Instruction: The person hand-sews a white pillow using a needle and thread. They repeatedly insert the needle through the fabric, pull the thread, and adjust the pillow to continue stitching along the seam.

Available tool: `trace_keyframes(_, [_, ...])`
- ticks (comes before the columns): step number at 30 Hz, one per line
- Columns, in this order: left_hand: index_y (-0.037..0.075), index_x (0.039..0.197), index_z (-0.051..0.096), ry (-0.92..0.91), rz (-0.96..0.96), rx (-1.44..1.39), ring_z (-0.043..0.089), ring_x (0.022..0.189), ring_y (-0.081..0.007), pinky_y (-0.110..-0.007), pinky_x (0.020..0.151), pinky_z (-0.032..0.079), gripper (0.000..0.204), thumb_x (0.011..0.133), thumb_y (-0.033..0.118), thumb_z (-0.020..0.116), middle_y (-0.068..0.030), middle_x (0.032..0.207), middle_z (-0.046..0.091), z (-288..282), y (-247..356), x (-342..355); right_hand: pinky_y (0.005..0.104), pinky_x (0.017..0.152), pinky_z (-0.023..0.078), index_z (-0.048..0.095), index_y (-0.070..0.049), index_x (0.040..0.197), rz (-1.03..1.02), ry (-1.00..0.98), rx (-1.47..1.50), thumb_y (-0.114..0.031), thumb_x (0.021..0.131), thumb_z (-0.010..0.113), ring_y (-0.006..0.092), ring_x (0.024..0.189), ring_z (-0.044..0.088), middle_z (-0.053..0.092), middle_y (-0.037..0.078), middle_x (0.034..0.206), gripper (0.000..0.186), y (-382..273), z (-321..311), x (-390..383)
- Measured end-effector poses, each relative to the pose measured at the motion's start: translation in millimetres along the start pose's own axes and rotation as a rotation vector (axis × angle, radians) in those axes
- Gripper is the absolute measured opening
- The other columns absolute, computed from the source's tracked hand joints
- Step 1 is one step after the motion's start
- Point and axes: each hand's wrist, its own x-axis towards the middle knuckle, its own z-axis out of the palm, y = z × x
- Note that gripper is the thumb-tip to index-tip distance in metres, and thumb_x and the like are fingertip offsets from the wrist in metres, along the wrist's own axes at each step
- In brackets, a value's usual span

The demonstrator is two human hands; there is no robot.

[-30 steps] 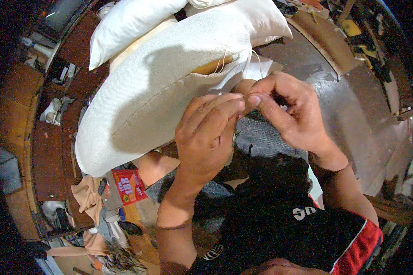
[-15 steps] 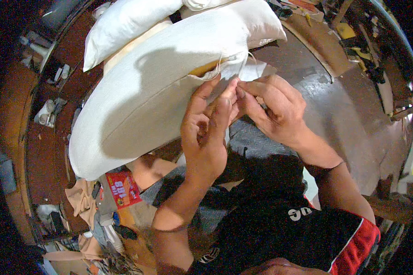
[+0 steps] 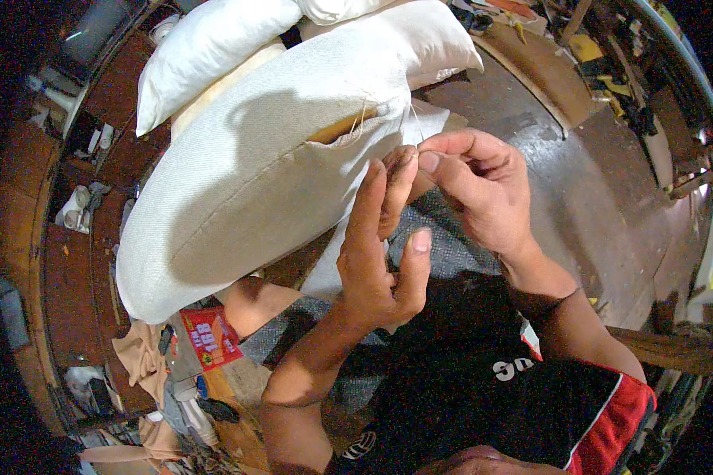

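A long cream fabric cushion has an open slit along its seam, with yellowish filling showing and loose pale threads at the slit. A thin thread runs from the cushion down to my right hand, whose thumb and forefinger are pinched on it; whether a needle is there too is too small to tell. My left hand is upright below the slit, thumb apart and fingers extended, their tips touching or nearly touching the right fingertips at the thread.
White pillows lie behind the cushion. Shelves with odd items line the left. A red packet and tan fabric scraps lie at lower left. Boards and clutter are along the upper right, beside a brown floor.
My left hand has turned and opened, its thumb now spread away from the fingers. My right hand has shifted slightly while still pinching. The cushion appears slightly further left in view.
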Motion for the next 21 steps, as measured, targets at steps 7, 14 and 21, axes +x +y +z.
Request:
trace_keyframes(7, [-0.007, 0.148, 0.042, -0.045, -0.008, 0.258, 0.056, 0.131, -0.0401, -0.044, 0.112, 0.044, 0.054, 0.095, -0.002, 0.052, -0.0280, 0.145, 0.054, -12.3, 12.6, 11.4, 0.0269, 0.059, 0.048, 0.075, 0.000, 0.101, -0.619, 0.030, -0.699, -0.006, 0.091, 0.070, 0.0130, 0.064, 0.061, 0.065, 0.006, 0.075, 0.012, 8.4, -5.5, 1.2])
trace_keyframes(14, [0.000, 0.122, 0.060, 0.134, -0.090, 0.149, 0.068, 0.105, -0.0248, -0.036, 0.093, 0.055, 0.028, 0.094, -0.006, 0.060, -0.0141, 0.118, 0.069, -12.5, 5.3, 15.8, 0.0251, 0.066, 0.047, 0.072, -0.001, 0.100, -0.205, -0.032, -0.204, -0.006, 0.094, 0.067, 0.0076, 0.075, 0.059, 0.071, 0.001, 0.088, 0.010, 26.6, 0.6, -14.6])
trace_keyframes(21, [0.002, 0.117, 0.058, 0.325, -0.391, -0.547, 0.066, 0.099, -0.0118, -0.027, 0.090, 0.054, 0.022, 0.097, -0.004, 0.063, -0.0073, 0.108, 0.068, -4.6, 1.8, 12.9, 0.0227, 0.072, 0.047, 0.071, 0.001, 0.105, 0.052, -0.154, 0.112, -0.010, 0.101, 0.064, 0.0063, 0.082, 0.060, 0.072, 0.002, 0.095, 0.014, 16.9, -0.9, -12.1])
